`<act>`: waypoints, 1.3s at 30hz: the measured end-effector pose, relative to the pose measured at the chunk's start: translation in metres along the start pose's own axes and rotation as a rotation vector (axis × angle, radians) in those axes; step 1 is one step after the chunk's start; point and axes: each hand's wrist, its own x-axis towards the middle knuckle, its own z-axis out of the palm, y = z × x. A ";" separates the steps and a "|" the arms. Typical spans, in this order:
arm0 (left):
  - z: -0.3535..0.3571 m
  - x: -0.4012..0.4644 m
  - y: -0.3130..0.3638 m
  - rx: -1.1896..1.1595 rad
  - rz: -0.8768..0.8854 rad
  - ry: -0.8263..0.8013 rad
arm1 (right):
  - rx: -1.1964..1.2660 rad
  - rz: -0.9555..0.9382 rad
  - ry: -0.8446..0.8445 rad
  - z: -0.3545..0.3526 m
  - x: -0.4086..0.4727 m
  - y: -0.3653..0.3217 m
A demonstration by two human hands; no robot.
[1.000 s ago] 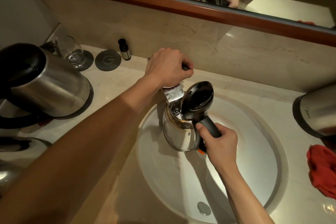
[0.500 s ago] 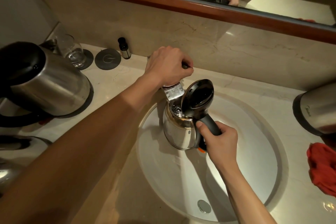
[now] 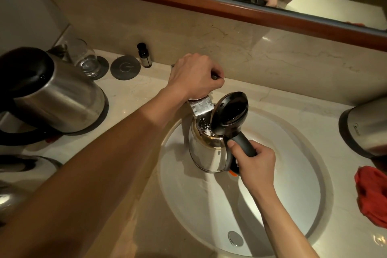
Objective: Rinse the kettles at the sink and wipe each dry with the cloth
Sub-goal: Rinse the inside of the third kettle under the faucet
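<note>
My right hand (image 3: 254, 165) has its fingers wrapped round the black handle of the kettle (image 3: 206, 153), which I hold upright over the white sink (image 3: 293, 195), its lid (image 3: 229, 112) flipped up and standing open. The drain plug (image 3: 235, 238) sits at the near side of the basin. The kettle's mouth is just under the flat metal spout of the tap (image 3: 202, 107), and water is bubbling inside. My left hand (image 3: 194, 76) reaches across to the back edge of the bench (image 3: 125, 94), fingers clenched over the tap lever. At the right edge of the bench lies the red cloth (image 3: 371, 195), with another steel kettle (image 3: 365, 126) just behind it. Along the left edge stand more kettles: one (image 3: 18, 174) nearest me, a larger one (image 3: 52, 92) beyond. In the far left corner are a glass (image 3: 84, 59), a round grey coaster (image 3: 125, 67) and a small dark bottle (image 3: 144, 55).
</note>
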 end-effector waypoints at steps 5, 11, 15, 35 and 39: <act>0.000 0.000 0.001 0.006 -0.004 -0.002 | 0.002 0.007 -0.002 0.000 0.000 0.000; -0.001 -0.001 0.001 0.000 -0.002 0.003 | -0.005 0.008 -0.001 0.000 0.000 0.000; -0.001 -0.001 0.001 0.004 0.000 0.006 | -0.002 0.005 0.001 0.000 0.000 0.001; 0.003 0.001 -0.001 0.014 -0.014 0.001 | -0.013 0.028 -0.012 0.001 0.001 0.002; 0.002 0.001 -0.001 0.011 -0.006 0.002 | -0.020 0.023 -0.013 0.000 0.001 0.001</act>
